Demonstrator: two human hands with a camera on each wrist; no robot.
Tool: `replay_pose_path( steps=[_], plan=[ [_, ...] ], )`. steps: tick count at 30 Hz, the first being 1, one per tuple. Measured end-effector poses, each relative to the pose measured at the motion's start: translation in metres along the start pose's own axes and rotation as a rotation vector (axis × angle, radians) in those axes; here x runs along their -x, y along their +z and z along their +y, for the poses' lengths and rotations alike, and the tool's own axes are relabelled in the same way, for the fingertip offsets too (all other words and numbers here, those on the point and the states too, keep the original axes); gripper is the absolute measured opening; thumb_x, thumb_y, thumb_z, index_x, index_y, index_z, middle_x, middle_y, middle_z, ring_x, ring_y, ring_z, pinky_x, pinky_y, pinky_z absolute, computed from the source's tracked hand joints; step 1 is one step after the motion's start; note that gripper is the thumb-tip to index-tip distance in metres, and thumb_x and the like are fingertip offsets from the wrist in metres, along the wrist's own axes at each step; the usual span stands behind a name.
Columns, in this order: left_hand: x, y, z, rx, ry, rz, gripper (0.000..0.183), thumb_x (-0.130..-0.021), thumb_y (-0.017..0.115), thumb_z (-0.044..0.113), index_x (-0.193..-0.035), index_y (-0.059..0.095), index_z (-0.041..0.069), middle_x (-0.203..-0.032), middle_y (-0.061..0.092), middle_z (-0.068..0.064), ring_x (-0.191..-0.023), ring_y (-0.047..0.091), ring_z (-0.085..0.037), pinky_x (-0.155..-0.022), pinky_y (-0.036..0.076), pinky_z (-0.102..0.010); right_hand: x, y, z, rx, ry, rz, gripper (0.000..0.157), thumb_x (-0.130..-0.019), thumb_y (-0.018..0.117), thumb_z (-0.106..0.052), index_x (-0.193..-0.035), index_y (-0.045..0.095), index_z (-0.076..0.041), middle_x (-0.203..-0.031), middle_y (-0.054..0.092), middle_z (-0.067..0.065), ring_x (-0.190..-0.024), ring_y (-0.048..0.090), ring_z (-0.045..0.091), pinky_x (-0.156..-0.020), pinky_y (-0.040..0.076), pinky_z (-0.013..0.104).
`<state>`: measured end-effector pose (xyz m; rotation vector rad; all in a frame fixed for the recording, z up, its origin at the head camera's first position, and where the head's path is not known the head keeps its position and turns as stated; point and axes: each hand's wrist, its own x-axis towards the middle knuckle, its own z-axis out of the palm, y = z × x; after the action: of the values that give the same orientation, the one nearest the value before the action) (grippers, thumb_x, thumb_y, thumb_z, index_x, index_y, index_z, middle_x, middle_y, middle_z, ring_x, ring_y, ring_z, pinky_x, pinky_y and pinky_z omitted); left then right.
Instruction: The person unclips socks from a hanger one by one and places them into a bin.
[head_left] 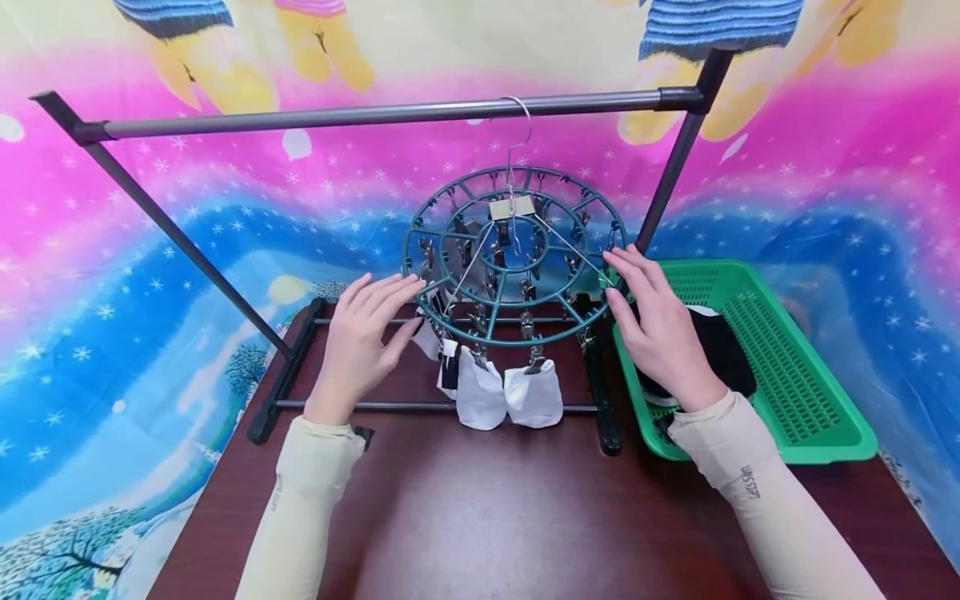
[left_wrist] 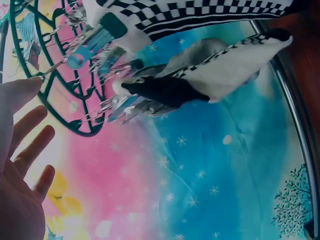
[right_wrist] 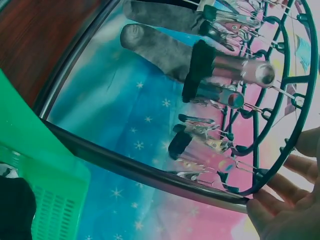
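Note:
A round dark green clip hanger (head_left: 491, 329) hangs by its wire hook from a grey bar. My left hand (head_left: 367, 333) is at the hanger's left rim, fingers fairly straight and spread, the tips at or very near the ring. At the right rim is my right hand (head_left: 660, 325), its fingers extended along the outer ring. Several metal clips (right_wrist: 245, 70) dangle below the rings. Some clips hold socks: two white socks (head_left: 480, 396) at the front, a white sock with black checks (left_wrist: 230, 80), and grey ones (right_wrist: 160, 50) behind. Other clips are bare.
The black and grey rack (head_left: 300, 117) stands on a dark red-brown table (head_left: 480, 517). To the right a green plastic basket (head_left: 817, 392) holds dark and white cloth items (head_left: 723, 350). A colourful printed cloth (head_left: 187, 242) covers the wall behind.

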<state>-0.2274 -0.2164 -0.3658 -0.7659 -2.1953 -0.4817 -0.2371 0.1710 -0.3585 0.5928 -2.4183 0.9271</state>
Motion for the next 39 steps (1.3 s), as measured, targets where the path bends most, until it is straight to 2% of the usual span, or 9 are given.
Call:
replay_pose_path(
  steps=[10, 17, 21, 25, 28, 31, 34, 36, 39],
  plan=[
    [-0.005, 0.008, 0.004, -0.056, 0.075, 0.054, 0.031, -0.099, 0.066, 0.005, -0.127, 0.075, 0.012, -0.118, 0.077, -0.009, -0.123, 0.066, -0.03, -0.121, 0.036, -0.049, 0.006, -0.004, -0.004, -0.044, 0.044, -0.044, 0.054, -0.109, 0.052, -0.031, -0.161, 0.039, -0.022, -0.167, 0.034, 0.011, -0.155, 0.032, 0.034, -0.109, 0.037, 0.07],
    [-0.004, 0.007, 0.012, -0.039, 0.133, 0.077, 0.028, -0.097, 0.069, 0.007, -0.122, 0.078, 0.015, -0.101, 0.078, -0.009, -0.11, 0.07, -0.03, -0.116, 0.042, -0.051, 0.016, -0.019, -0.007, -0.122, 0.073, -0.066, 0.059, -0.11, 0.051, -0.028, -0.164, 0.027, -0.033, -0.169, 0.029, 0.002, -0.154, 0.033, 0.031, -0.116, 0.033, 0.066],
    [-0.004, 0.006, 0.018, -0.02, 0.144, 0.083, 0.028, -0.094, 0.073, 0.007, -0.121, 0.079, 0.016, -0.096, 0.077, -0.009, -0.104, 0.07, -0.03, -0.113, 0.045, -0.052, 0.026, -0.025, -0.011, -0.191, 0.11, -0.058, 0.063, -0.11, 0.05, -0.023, -0.165, 0.022, -0.033, -0.167, 0.03, 0.004, -0.151, 0.038, 0.031, -0.123, 0.034, 0.039],
    [-0.003, 0.006, 0.024, 0.002, 0.152, 0.087, 0.027, -0.094, 0.073, 0.007, -0.118, 0.08, 0.016, -0.093, 0.076, -0.008, -0.1, 0.069, -0.03, -0.11, 0.047, -0.052, 0.036, -0.027, -0.009, -0.258, 0.144, -0.067, 0.06, -0.112, 0.046, -0.021, -0.165, 0.022, -0.03, -0.164, 0.035, 0.01, -0.148, 0.042, 0.034, -0.113, 0.03, 0.007],
    [-0.003, 0.006, 0.028, 0.019, 0.159, 0.082, 0.027, -0.095, 0.071, 0.006, -0.119, 0.08, 0.015, -0.093, 0.075, -0.008, -0.1, 0.069, -0.029, -0.111, 0.047, -0.05, 0.043, -0.025, -0.006, -0.295, 0.171, -0.148, 0.057, -0.112, 0.043, -0.02, -0.166, 0.023, -0.023, -0.16, 0.043, 0.018, -0.145, 0.045, 0.039, -0.105, 0.032, 0.001],
    [-0.001, 0.006, 0.031, 0.04, 0.163, 0.074, 0.027, -0.096, 0.07, 0.007, -0.12, 0.079, 0.015, -0.095, 0.075, -0.007, -0.1, 0.068, -0.029, -0.112, 0.046, -0.049, 0.051, -0.022, -0.003, -0.304, 0.216, -0.268, 0.058, -0.112, 0.046, -0.022, -0.165, 0.025, -0.015, -0.155, 0.049, 0.023, -0.141, 0.049, 0.042, -0.102, 0.043, 0.009],
    [0.0, 0.007, 0.034, 0.058, 0.166, 0.062, 0.028, -0.096, 0.071, 0.008, -0.122, 0.078, 0.015, -0.097, 0.075, -0.007, -0.1, 0.068, -0.028, -0.112, 0.046, -0.048, 0.057, -0.014, -0.003, -0.302, 0.247, -0.396, 0.065, -0.108, 0.057, -0.026, -0.163, 0.027, -0.008, -0.154, 0.05, 0.023, -0.139, 0.052, 0.043, -0.108, 0.051, 0.034],
    [0.0, 0.009, 0.036, 0.064, 0.167, 0.052, 0.029, -0.095, 0.072, 0.008, -0.122, 0.078, 0.015, -0.098, 0.075, -0.007, -0.1, 0.068, -0.028, -0.113, 0.046, -0.049, 0.059, -0.008, -0.004, -0.305, 0.271, -0.476, 0.072, -0.104, 0.064, -0.03, -0.162, 0.027, -0.006, -0.154, 0.049, 0.023, -0.139, 0.052, 0.043, -0.109, 0.049, 0.052],
    [0.001, 0.011, 0.038, 0.072, 0.168, 0.04, 0.029, -0.095, 0.073, 0.008, -0.123, 0.077, 0.015, -0.099, 0.075, -0.006, -0.101, 0.068, -0.026, -0.113, 0.046, -0.048, 0.06, -0.001, -0.006, -0.299, 0.301, -0.554, 0.079, -0.1, 0.07, -0.034, -0.161, 0.029, -0.006, -0.15, 0.053, 0.022, -0.138, 0.054, 0.041, -0.112, 0.044, 0.058]
  ],
)
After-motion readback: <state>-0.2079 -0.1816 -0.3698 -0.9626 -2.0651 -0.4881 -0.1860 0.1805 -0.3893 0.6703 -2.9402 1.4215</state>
